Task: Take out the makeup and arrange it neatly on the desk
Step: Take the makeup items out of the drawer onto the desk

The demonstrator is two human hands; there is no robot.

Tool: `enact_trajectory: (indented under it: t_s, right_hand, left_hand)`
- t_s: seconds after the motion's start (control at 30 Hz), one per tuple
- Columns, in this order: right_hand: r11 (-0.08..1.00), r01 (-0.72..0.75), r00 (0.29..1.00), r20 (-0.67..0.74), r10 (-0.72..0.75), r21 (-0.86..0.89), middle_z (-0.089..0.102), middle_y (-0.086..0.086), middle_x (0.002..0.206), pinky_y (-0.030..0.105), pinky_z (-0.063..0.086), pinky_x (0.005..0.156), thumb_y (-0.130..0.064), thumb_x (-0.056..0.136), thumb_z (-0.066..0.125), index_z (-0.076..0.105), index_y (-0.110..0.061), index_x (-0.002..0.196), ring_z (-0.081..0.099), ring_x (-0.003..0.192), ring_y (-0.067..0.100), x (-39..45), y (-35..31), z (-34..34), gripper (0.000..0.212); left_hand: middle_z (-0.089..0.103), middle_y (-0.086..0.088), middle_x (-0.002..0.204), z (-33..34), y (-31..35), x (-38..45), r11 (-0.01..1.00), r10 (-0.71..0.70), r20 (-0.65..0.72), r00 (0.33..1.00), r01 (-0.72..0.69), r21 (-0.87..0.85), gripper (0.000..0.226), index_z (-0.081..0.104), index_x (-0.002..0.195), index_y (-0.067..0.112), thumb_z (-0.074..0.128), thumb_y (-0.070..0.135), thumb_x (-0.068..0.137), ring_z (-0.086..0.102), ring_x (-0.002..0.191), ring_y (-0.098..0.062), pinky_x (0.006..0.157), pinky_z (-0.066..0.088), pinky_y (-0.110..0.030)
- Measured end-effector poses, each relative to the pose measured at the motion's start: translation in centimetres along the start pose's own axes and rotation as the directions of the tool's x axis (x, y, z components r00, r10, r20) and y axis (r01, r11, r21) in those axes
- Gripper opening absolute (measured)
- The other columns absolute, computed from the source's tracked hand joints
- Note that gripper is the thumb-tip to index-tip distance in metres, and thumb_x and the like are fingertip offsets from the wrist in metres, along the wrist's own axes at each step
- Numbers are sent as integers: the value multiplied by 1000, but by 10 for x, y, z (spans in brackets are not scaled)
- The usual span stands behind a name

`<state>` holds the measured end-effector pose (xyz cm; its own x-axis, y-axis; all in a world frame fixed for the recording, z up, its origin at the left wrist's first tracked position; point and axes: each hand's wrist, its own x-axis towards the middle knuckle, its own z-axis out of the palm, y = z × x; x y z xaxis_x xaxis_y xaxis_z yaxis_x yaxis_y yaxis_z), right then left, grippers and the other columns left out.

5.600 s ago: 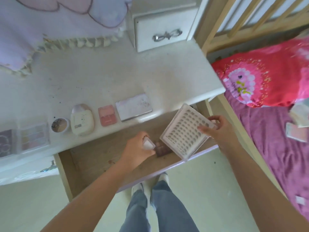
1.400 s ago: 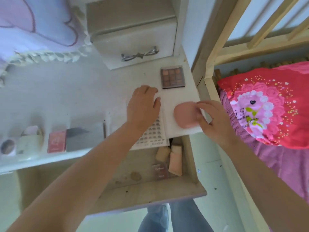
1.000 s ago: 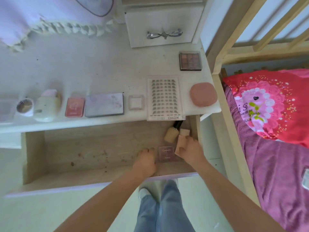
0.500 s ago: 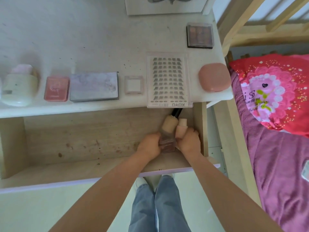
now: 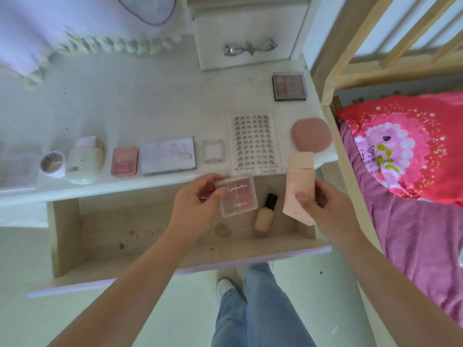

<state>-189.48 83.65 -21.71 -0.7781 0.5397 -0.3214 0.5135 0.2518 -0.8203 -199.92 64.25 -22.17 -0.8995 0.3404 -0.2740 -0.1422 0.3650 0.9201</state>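
Both hands are raised above the open wooden drawer [image 5: 105,236], each holding one piece of makeup. The left hand [image 5: 198,209] pinches a small clear-lidded pink blush palette [image 5: 238,196] between thumb and curled fingers, gripping its left edge. The right hand [image 5: 323,209] is wrapped round the lower part of a pale peach squeeze tube [image 5: 299,181], thumb across its front, cap pointing away toward the white bench [image 5: 150,103].

Down in the drawer, between the two hands, a beige foundation bottle with a black cap [image 5: 265,216] lies on its side.

Along the front edge of the bench stands a row: a small round pot [image 5: 51,165], a cream-coloured rounded case [image 5: 85,161], a coral square compact [image 5: 124,161], a lilac marbled rectangular palette [image 5: 167,155], a small pale pink square compact [image 5: 213,151], a clear tray of false lashes [image 5: 254,144] and a dusty pink rounded case [image 5: 310,134]. Behind the pink case, near the bench's right edge, sits a dark brown eyeshadow palette [image 5: 289,86]. At the back is a small white drawer unit with a silver bow handle [image 5: 248,48].
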Motion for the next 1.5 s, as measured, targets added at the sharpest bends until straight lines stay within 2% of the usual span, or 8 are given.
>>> enact_trajectory:
  t_s: [0.23,0.33,0.53,0.7,1.03,1.2,1.37,1.5]
  right_hand:
    - [992,122,991,50,-121,-34,62,28,97,44,49,78,-4,87,49,57,7,104,58,91,44,97,-67,-15,21]
    - [996,66,992,107,-60,-61,60,8,116,30,45,81,-13,90,49,48,-15,126,57,102,26,148,-88,-6,37]
    - [974,41,995,102,-18,-223,55,11,123,21,32,76,-17,89,53,44,-7,126,51,113,25,220,-109,20,39]
    - [961,132,982,162,-95,-242,59,16,105,29,39,69,-13,91,49,42,-3,120,55,89,25,235,-111,40,31]
    - [713,240,970,199,-143,-659,54,18,115,29,34,66,-13,92,45,40,1,117,55,103,32,232,-104,49,29]
    - [800,306,948,92,-304,-516,55,15,111,21,28,69,-20,93,45,49,-2,116,52,97,27,192,-93,28,30]
    - [813,483,807,-195,-558,-326,52,5,61,1,30,58,-8,81,54,62,3,83,37,57,3,79,-57,12,14]
    - [947,170,977,-81,-199,-274,56,3,65,8,33,58,-9,83,57,61,-9,85,53,61,18,7,4,38,5]
  left_hand:
    - [62,5,84,17,59,100,998,35,-119,992,-41,-51,24,63,107,16,56,5,87,57,82,-16,85,49,-37]
    - [60,-2,95,22,68,152,996,-41,-174,984,26,-90,28,60,116,7,52,5,90,55,85,-14,80,51,-30]
    - [61,-10,101,21,68,216,986,-164,-230,959,156,-53,29,57,119,2,51,5,90,55,78,-13,59,48,-13]
    - [60,-2,80,19,59,239,963,-205,-286,936,245,110,26,58,111,3,59,12,87,55,70,-16,61,44,-21]
    - [64,-3,101,18,55,239,833,-49,-377,925,247,495,28,58,107,7,59,25,86,51,86,-12,74,35,-21]
    - [60,-9,116,8,51,201,784,86,-279,956,108,611,30,55,115,7,52,23,90,56,105,-24,87,40,-28]
    - [67,-19,96,-3,27,104,653,439,-87,894,-251,715,18,65,97,-3,58,5,82,61,91,-36,81,47,-35]
    - [65,-14,68,-14,-13,22,589,476,65,877,-373,717,25,65,73,1,44,13,77,63,62,-28,59,46,-28]
